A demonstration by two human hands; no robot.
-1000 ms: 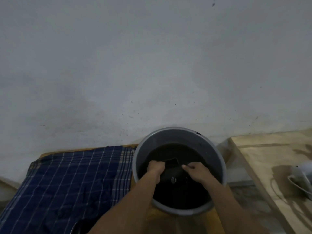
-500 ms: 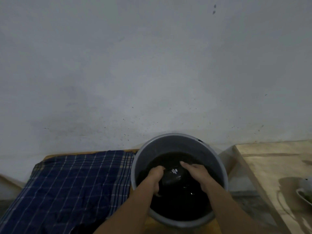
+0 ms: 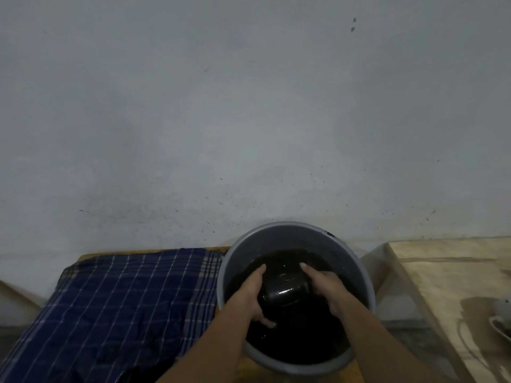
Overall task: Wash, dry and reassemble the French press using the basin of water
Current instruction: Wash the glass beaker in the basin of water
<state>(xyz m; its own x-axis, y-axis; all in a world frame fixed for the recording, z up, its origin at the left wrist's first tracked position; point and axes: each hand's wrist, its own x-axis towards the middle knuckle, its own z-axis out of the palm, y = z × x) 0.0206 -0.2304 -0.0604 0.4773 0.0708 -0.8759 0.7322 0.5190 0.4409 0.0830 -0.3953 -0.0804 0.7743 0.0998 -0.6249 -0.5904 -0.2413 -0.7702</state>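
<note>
A grey round basin [image 3: 293, 233] holds dark water. Both my hands are inside it. Between them lies a dark, wet French press body [image 3: 284, 291] on its side, just at the water's surface. My left hand [image 3: 253, 295] grips its left end, fingers curled under it. My right hand [image 3: 327, 287] holds its right end, fingers wrapped around the far side. The rest of the press is hidden by the dark water.
A blue checked cloth [image 3: 116, 308] lies spread left of the basin on a low wooden surface. A wooden table [image 3: 448, 275] stands to the right, with a white object [image 3: 502, 319] at its right edge. A plain grey wall rises behind.
The press body has tipped onto its side and risen partly out of the water between my hands. My view has lifted slightly toward the wall.
</note>
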